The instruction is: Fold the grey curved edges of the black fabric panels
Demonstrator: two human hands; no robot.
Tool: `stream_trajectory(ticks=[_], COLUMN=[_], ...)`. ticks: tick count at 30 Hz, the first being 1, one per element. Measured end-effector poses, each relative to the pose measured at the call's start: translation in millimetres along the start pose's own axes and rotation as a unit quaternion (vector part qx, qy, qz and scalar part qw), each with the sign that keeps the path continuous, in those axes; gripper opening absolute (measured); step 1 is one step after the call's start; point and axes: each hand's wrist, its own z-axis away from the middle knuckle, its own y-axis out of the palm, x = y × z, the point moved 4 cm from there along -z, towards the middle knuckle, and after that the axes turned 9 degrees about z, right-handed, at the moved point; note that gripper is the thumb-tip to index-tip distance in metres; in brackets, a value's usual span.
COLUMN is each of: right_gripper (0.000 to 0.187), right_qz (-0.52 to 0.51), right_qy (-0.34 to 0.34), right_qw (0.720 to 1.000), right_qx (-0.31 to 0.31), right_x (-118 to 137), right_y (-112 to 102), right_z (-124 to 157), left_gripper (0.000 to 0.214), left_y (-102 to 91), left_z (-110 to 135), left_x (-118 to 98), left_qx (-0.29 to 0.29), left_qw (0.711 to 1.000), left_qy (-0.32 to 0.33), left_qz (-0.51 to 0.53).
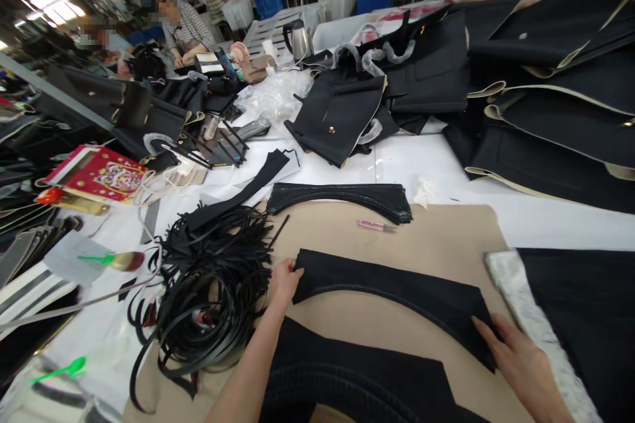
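Note:
A curved black panel (pixel 387 284), like leather or fabric, lies between my two hands over a tan mat (pixel 461 228). My left hand (pixel 285 283) pinches its left end, thumb on top. At the opposite end, the thumb and fingers of my right hand (pixel 518 357) close on the corner. Nearer to me is a stack of similar curved black pieces (pixel 357 377), partly cut off by the frame. Beyond the held panel sits another neat stack of curved black pieces (pixel 342 197), with pink thread snips (pixel 376 226) beside it.
A tangled heap of black strips (pixel 213 291) lies left of my left arm. Black bag bodies (pixel 342 112) cover the table's far side and right. A kettle (pixel 299 39), a red box (pixel 99 173) and a white router-like cable area stand further off. A person (pixel 188 26) sits at back left.

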Motion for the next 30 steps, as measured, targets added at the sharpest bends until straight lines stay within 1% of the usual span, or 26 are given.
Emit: stream_trajectory(ticks=[2, 4, 8, 9, 11, 12, 13, 15, 16, 17, 18, 20, 22, 24, 27, 30], right_gripper=[0.046, 0.046, 0.035, 0.033, 0.030, 0.028, 0.027, 0.025, 0.025, 0.024, 0.023, 0.022, 0.021, 0.021, 0.021, 0.026], right_qz=[-0.014, -0.022, -0.019, -0.016, -0.010, -0.007, -0.005, -0.003, -0.004, -0.004, -0.004, -0.004, -0.001, 0.003, 0.006, 0.000], right_qy=[0.031, 0.048, 0.031, 0.030, 0.031, 0.033, 0.034, 0.035, 0.035, 0.034, 0.033, 0.029, 0.030, 0.034, 0.042, 0.047], right_qw=[0.999, 0.998, 0.999, 0.999, 0.999, 0.999, 0.999, 0.999, 0.999, 0.999, 0.999, 1.000, 0.999, 0.999, 0.999, 0.999], right_qx=[0.032, 0.044, 0.037, 0.034, 0.024, 0.018, 0.013, 0.004, 0.001, 0.000, -0.002, -0.005, -0.011, -0.017, -0.020, -0.022], right_x=[4, 13, 35, 38, 40, 39, 38, 36, 35, 35, 35, 36, 36, 36, 38, 42], right_y=[0, -5, -19, -21, -22, -22, -22, -21, -21, -21, -21, -21, -21, -22, -24, -28], right_z=[-1, 1, 7, 8, 9, 9, 9, 9, 10, 11, 11, 12, 11, 9, 8, 12], left_gripper=[0.018, 0.018, 0.013, 0.016, 0.031, 0.038, 0.043, 0.043, 0.041, 0.038, 0.036, 0.036, 0.039, 0.041, 0.042, 0.046], left_y=[0.4, 0.7, 0.6, 0.3, 0.3, 0.6, 1.1, 6.7, 12.5, 20.3, 29.0, 46.5, 60.1, 67.7, 68.9, 64.4], left_z=[-1, -1, 5, 8, 13, 16, 19, 28, 33, 38, 43, 51, 56, 59, 64, 72], left_x=[0, -1, -7, -8, -13, -16, -20, -30, -34, -37, -39, -39, -37, -35, -36, -41], left_qx=[-0.002, 0.001, 0.009, 0.003, -0.012, -0.029, -0.056, -0.102, -0.106, -0.093, -0.065, -0.011, 0.015, 0.019, 0.012, 0.017], left_qw=[1.000, 1.000, 0.998, 0.998, 0.996, 0.994, 0.988, 0.964, 0.947, 0.931, 0.917, 0.892, 0.875, 0.865, 0.862, 0.871], left_qy=[-0.004, -0.007, -0.008, -0.008, 0.002, 0.023, 0.063, 0.183, 0.253, 0.317, 0.369, 0.432, 0.454, 0.459, 0.450, 0.438], left_qz=[-0.013, -0.027, -0.058, -0.068, -0.089, -0.106, -0.132, -0.165, -0.165, -0.155, -0.140, -0.132, -0.165, -0.201, -0.233, -0.223])
